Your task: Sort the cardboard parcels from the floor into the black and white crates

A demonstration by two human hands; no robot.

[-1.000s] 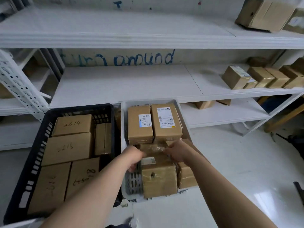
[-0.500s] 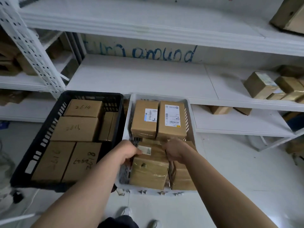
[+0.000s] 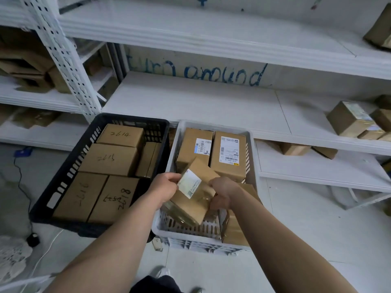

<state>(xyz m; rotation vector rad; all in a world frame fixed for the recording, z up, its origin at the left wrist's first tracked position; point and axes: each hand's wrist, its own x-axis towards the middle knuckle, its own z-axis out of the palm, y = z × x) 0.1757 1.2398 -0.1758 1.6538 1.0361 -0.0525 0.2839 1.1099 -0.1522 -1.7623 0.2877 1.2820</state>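
your left hand (image 3: 167, 187) and right hand (image 3: 222, 190) both curl around a tilted brown cardboard parcel with a white label (image 3: 193, 205), held over the near half of the white slotted plastic crate (image 3: 211, 125). just beside it on the left, the black slotted plastic crate (image 3: 69, 166) holds brown cardboard boxes with handwritten numbers (image 3: 108, 158).

White crate (image 3: 190, 228): room at near-left corner, tilted parcel (image 3: 203, 172) over it; rest filled w/ parcels (image 3: 228, 159). Black crate (image 3: 69, 166) packed. Floor (image 3: 306, 240) rt of crates bare; shelf (image 3: 190, 98) juts behind.
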